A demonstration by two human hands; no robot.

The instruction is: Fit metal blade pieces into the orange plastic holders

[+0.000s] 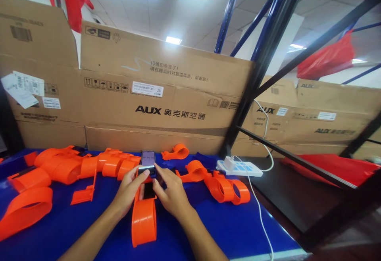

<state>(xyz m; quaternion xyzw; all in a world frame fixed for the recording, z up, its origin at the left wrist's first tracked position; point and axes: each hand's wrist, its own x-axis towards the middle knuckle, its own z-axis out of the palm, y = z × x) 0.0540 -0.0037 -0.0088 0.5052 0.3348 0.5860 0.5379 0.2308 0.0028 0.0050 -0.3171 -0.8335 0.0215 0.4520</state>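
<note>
One orange looped part is being gripped at its upper end by two hands, the left hand and the right hand being closed on it from either side, with its loop lying back between the wrists on the blue table. One phone is being propped upright just beyond the fingertips. Three orange loops are lying to the right of the right hand, and one single loop beyond it. The orange heap left of the left hand is too tangled to be counted. One power strip is lying farther right.

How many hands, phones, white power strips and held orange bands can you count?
Hands: 2, left hand and right hand
Phone: 1
White power strip: 1
Held orange band: 1
Total: 5
</note>
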